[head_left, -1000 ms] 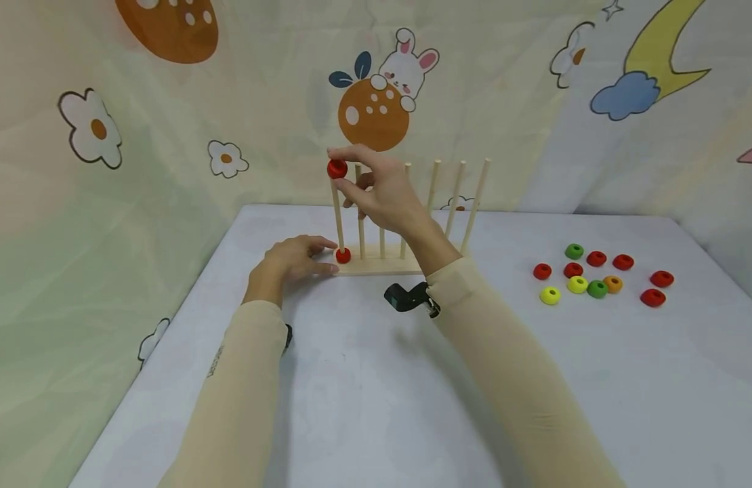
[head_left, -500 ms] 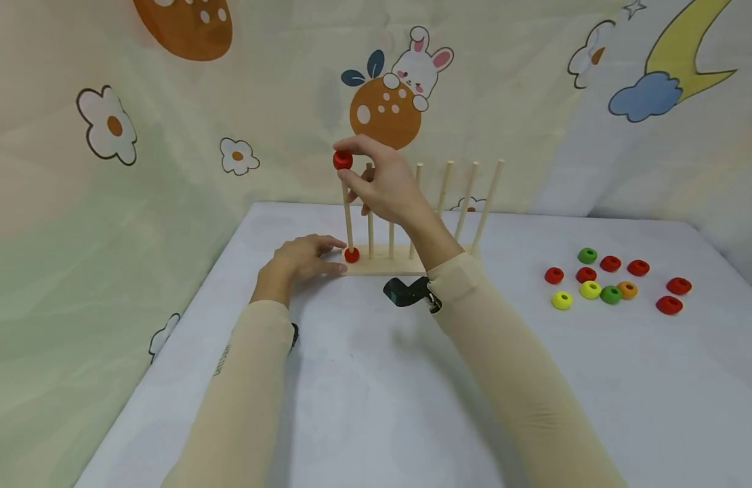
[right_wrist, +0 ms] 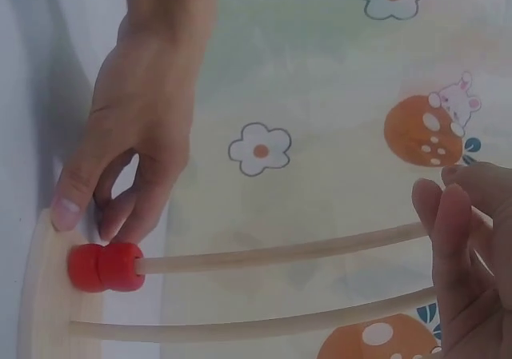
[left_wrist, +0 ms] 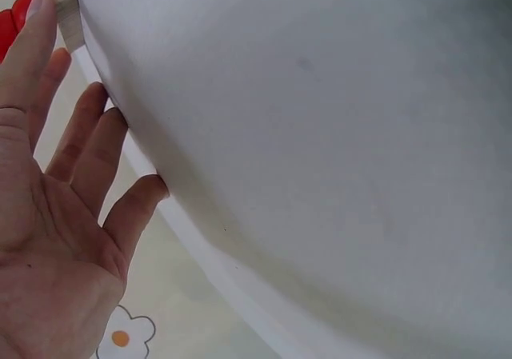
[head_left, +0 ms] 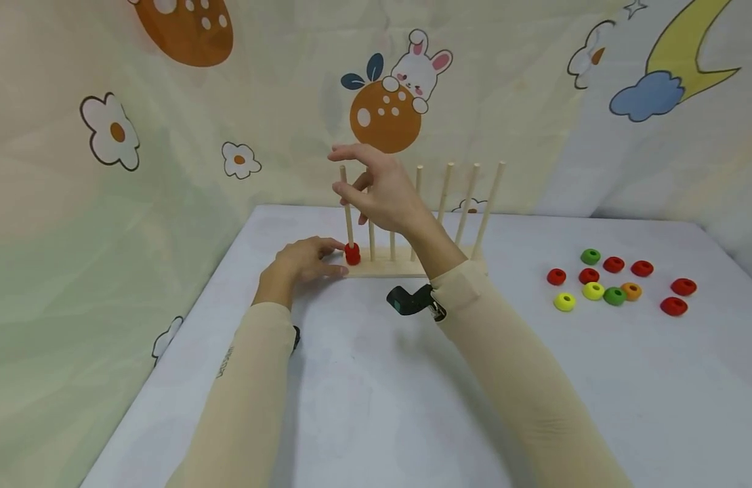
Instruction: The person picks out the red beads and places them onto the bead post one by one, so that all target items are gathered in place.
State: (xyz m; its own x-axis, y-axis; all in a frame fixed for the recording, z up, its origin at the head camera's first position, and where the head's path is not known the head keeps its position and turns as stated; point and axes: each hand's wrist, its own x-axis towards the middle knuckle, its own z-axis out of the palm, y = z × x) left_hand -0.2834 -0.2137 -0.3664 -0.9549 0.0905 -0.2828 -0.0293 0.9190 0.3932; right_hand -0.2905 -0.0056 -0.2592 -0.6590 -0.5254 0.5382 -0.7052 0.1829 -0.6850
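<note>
A wooden peg rack [head_left: 388, 270] stands near the far side of the table, with upright pegs in a row. Two red beads [head_left: 352, 255] sit stacked at the foot of its leftmost peg [head_left: 349, 224]. My left hand [head_left: 301, 261] rests at the rack's left end, thumb at the front corner and index finger at the back; its fingers look spread and fairly straight in the left wrist view. My right hand [head_left: 382, 190] is raised by the top of that leftmost peg, thumb and index finger apart, with nothing between them.
On the right of the table lie loose beads: several red ones [head_left: 674, 306], two green ones [head_left: 614, 296], two yellow ones [head_left: 564, 302] and an orange one [head_left: 631, 291]. A patterned cloth [head_left: 290, 102] hangs behind the table.
The right hand's thumb and index finger have parted and let go of a red bead at the peg's top. That bead has dropped down the peg onto the lower one.
</note>
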